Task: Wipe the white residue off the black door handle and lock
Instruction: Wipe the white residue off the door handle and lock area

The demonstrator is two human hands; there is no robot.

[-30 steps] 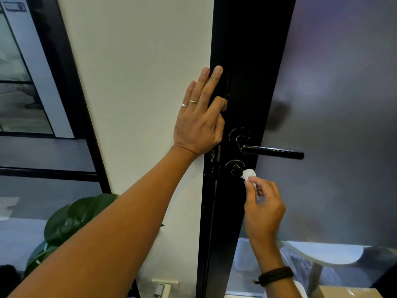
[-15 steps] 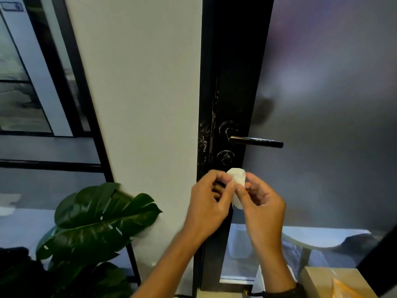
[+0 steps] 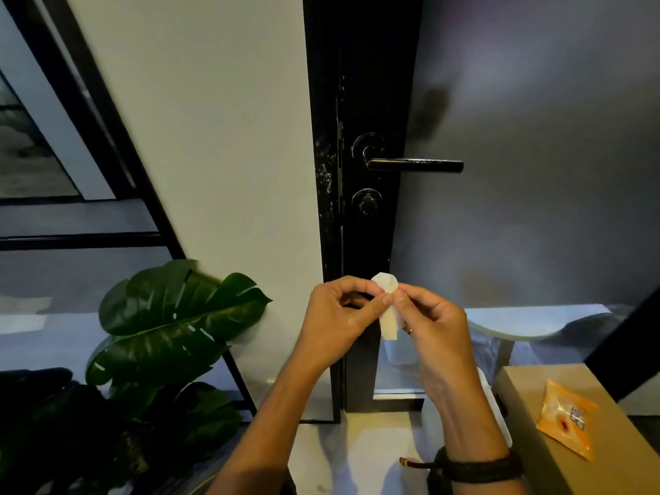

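The black lever handle (image 3: 414, 165) sticks out to the right from the black door stile, with faint pale specks along its top. Below it sits the round black lock (image 3: 366, 201). White residue flecks the door edge (image 3: 325, 173) to the left of both. Well beneath the lock, my left hand (image 3: 339, 316) and my right hand (image 3: 434, 325) meet and pinch a small folded white wipe (image 3: 387, 305) between thumbs and fingertips. Neither hand touches the door.
A large-leafed green plant (image 3: 171, 323) stands at the lower left by the white wall. A cardboard box (image 3: 571, 441) with an orange sachet (image 3: 566, 419) on top sits at the lower right. Frosted glass fills the door panel to the right.
A second ago my left hand was flat on the door frame and my right held the wipe at the lock. Both hands have dropped and now hold the wipe together; the view has pulled back.
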